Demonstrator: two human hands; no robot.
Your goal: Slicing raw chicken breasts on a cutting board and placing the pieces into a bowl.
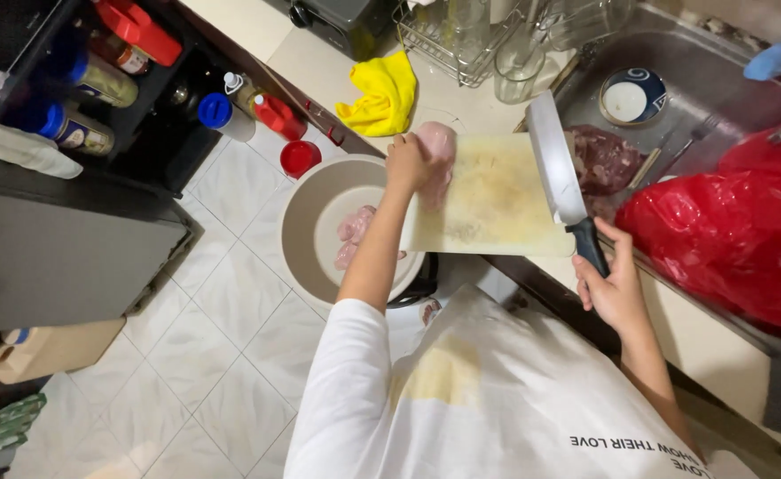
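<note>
Biggest thing in view: the counter [461,111], pale, running along the top and down the right side. Set into it, the steel sink [718,66], with a red plastic bag [727,231] bulging over its near edge and a dark red slab of meat [605,160] lying in the basin beside a small blue-rimmed dish [631,96]. Out past the counter's edge sits a wide beige bowl [306,222], with pale pink pieces of raw chicken [355,232] already lying inside it.

Next down, the cutting board [497,200], pale and smeared, its left end hanging over the bowl. Across its right end lies a cleaver [557,168], blade flat and pointing away from the person. The right hand [616,288] has its fingers curled round the black handle, firmly closed.

At the board's far left corner, a pale chicken piece [437,151]. The left hand [408,164] is on it, fingers bent over the meat and pressing against it, right at the board's edge above the bowl.

Smaller bits: a yellow cloth [381,93] crumpled on the counter, and a red cup [300,158] beside the bowl.
</note>
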